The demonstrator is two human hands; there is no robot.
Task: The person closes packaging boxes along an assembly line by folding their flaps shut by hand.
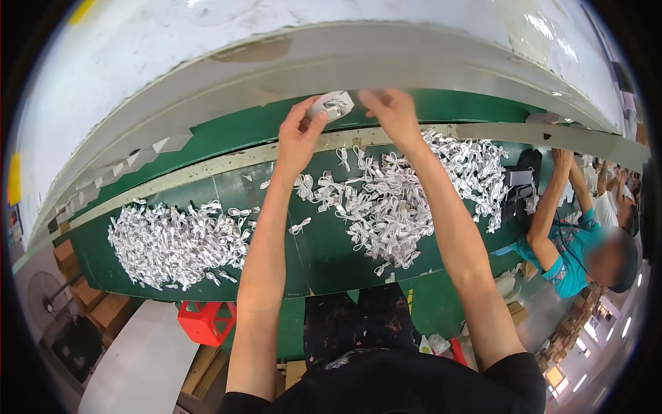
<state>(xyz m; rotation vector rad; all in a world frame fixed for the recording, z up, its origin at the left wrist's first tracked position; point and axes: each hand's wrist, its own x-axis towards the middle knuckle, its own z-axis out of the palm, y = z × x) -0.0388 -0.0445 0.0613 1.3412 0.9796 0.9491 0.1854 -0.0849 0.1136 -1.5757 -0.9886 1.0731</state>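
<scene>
My left hand (298, 131) and my right hand (390, 110) are stretched out over the far edge of a green table (324, 252). Together they hold a small white tray (332, 105) with a coiled white cable in it, left fingers on its left end, right fingers on its right end. Below my arms lies a big heap of coiled white cables (400, 190). A second heap of the same cables (176, 243) covers the table's left part.
A green conveyor belt (234, 127) with pale side rails runs behind the table. At the right a person in a teal shirt (569, 259) reaches onto the table near a black object (520, 186). A red stool (207, 321) and cardboard boxes (103, 310) stand below.
</scene>
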